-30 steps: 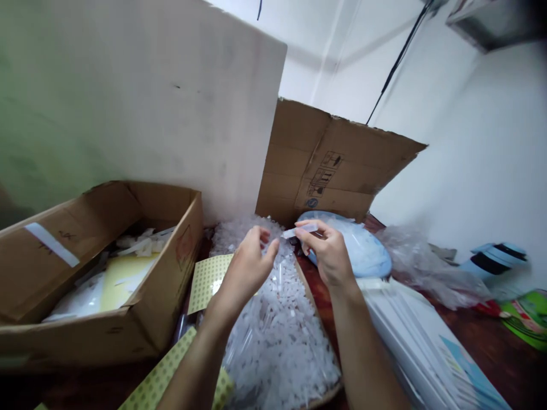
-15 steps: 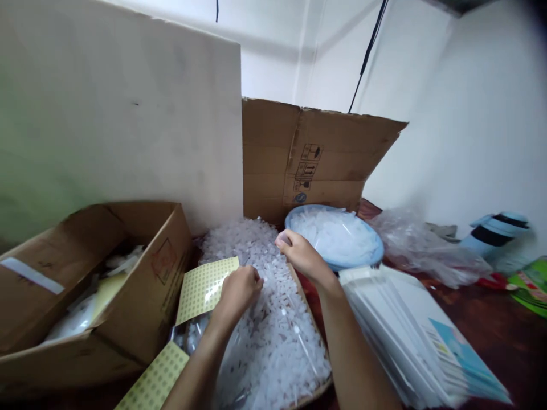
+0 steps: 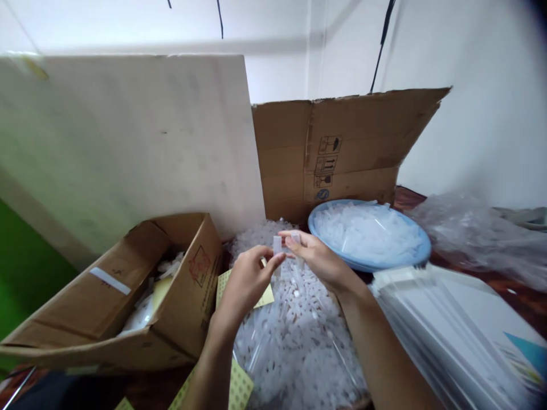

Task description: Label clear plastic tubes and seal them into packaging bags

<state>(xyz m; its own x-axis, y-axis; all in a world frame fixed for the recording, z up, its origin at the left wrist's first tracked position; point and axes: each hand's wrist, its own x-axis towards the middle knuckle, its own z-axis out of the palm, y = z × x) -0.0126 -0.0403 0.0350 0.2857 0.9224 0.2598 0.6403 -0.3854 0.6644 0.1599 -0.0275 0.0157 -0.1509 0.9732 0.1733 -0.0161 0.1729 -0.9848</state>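
Observation:
My left hand [image 3: 250, 276] pinches a small white rectangular piece [image 3: 277, 245], held upright between thumb and fingers. Close beside it, my right hand [image 3: 318, 259] grips a small translucent plastic piece [image 3: 296, 237] at its fingertips. Both hands are raised over a heap of small white plastic pieces [image 3: 299, 341], with clear plastic film lying across part of it. A yellow sheet of round dot stickers [image 3: 265, 297] is partly hidden behind my left hand. Another dotted sheet [image 3: 240, 386] lies lower down, near my left forearm.
An open cardboard box [image 3: 188, 307] with white and yellow items stands at left. A blue basin [image 3: 421, 250] full of translucent strips sits at right, before an upright cardboard flap [image 3: 363, 136]. White folders [image 3: 448, 307] and crumpled plastic bags [image 3: 474, 228] lie further right.
My hands have come closer together over the heap, and the small pieces at their fingertips now show clearly. The camera view has shifted, so the surroundings appear further right.

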